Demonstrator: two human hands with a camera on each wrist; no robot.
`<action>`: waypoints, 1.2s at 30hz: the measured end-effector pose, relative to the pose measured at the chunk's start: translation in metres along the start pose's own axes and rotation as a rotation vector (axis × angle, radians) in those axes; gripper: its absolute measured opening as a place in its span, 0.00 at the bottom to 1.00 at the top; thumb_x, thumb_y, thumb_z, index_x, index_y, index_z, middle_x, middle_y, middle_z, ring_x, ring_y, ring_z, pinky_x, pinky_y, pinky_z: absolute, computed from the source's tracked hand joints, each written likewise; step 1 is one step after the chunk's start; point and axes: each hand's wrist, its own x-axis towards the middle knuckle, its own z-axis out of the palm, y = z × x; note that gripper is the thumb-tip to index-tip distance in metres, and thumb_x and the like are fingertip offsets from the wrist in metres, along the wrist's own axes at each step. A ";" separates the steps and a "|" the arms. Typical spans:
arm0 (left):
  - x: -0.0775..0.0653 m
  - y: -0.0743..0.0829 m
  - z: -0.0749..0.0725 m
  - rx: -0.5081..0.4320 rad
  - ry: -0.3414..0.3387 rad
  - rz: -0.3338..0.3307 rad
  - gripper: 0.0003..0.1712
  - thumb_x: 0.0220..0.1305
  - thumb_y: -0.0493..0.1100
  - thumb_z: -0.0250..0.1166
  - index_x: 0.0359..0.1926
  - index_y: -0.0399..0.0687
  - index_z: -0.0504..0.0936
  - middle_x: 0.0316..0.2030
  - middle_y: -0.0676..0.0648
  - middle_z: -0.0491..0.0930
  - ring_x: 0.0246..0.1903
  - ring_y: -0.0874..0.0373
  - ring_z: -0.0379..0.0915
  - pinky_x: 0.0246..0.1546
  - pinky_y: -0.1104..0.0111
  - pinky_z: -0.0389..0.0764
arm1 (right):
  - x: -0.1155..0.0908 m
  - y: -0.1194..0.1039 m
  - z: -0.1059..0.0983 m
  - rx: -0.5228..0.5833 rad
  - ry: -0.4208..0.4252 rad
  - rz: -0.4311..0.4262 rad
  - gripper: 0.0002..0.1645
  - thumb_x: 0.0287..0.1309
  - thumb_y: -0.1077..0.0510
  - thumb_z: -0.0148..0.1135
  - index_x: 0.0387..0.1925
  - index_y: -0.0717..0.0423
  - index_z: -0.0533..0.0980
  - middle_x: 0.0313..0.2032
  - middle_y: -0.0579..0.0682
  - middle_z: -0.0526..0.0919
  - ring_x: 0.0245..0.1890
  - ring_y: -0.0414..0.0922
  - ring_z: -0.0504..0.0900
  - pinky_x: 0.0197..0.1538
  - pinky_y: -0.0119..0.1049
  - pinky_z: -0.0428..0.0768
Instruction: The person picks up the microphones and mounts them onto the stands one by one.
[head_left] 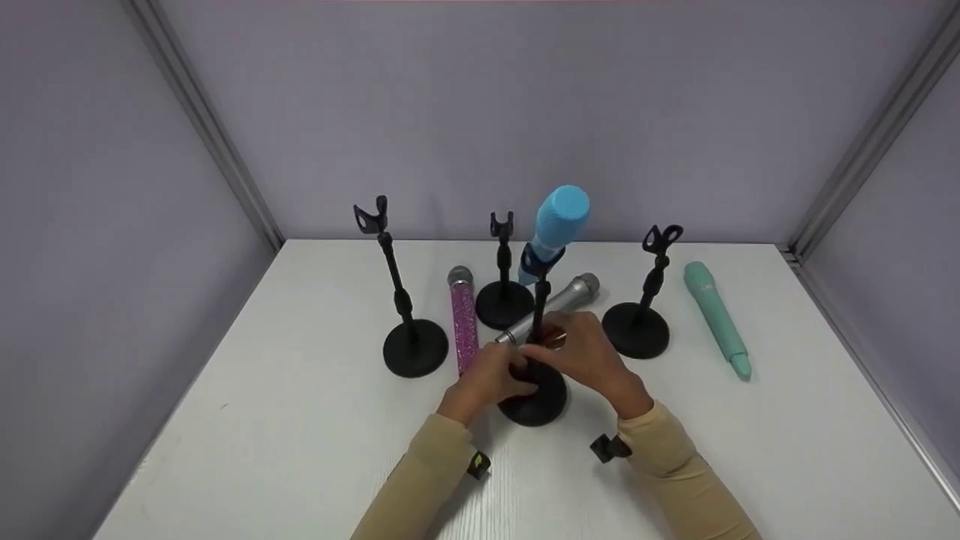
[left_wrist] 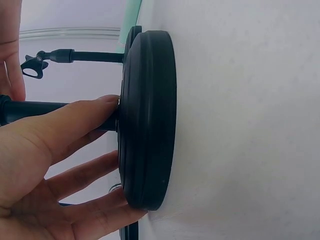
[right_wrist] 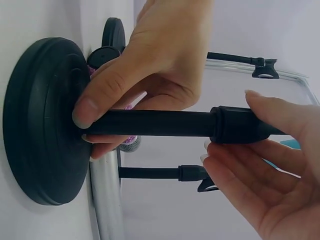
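A black desktop microphone stand (head_left: 534, 409) stands upright on the white table, with a light blue microphone (head_left: 562, 214) tilted in its top clip. My left hand (head_left: 487, 376) holds the bottom of its pole; in the left wrist view the thumb lies along the pole and the other fingers reach the edge of the round base (left_wrist: 150, 120). Higher up, my right hand (right_wrist: 280, 180) pinches the pole's collar (right_wrist: 235, 125) between thumb and fingers. Behind the hands lies a silver microphone (head_left: 574, 294), partly hidden. A glittery pink microphone (head_left: 464, 319) lies left of it.
Three more black stands with bare clips stand around: a left stand (head_left: 416, 349), a back stand (head_left: 505, 306) and a right stand (head_left: 636, 330). At the far right lies a green microphone (head_left: 718, 315). Grey walls (head_left: 480, 112) enclose the table's back and sides.
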 end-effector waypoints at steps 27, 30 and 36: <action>0.001 -0.002 0.001 0.027 0.015 0.091 0.15 0.53 0.42 0.81 0.23 0.41 0.81 0.24 0.58 0.71 0.29 0.64 0.64 0.32 0.73 0.69 | -0.002 0.007 0.003 0.132 -0.005 0.010 0.12 0.56 0.58 0.78 0.38 0.62 0.87 0.34 0.55 0.91 0.36 0.51 0.91 0.42 0.43 0.89; 0.001 -0.003 0.001 0.028 0.015 0.095 0.14 0.54 0.42 0.81 0.24 0.41 0.83 0.23 0.57 0.74 0.29 0.65 0.65 0.32 0.74 0.69 | -0.002 0.008 0.003 0.129 -0.017 0.014 0.10 0.57 0.58 0.77 0.39 0.60 0.88 0.36 0.55 0.91 0.38 0.51 0.91 0.43 0.42 0.89; 0.001 -0.004 0.001 0.045 0.021 0.097 0.11 0.54 0.43 0.81 0.31 0.41 0.89 0.27 0.51 0.85 0.30 0.66 0.67 0.34 0.74 0.75 | -0.002 0.008 0.003 0.125 -0.049 0.014 0.10 0.61 0.61 0.73 0.43 0.62 0.87 0.39 0.56 0.91 0.42 0.53 0.91 0.46 0.45 0.89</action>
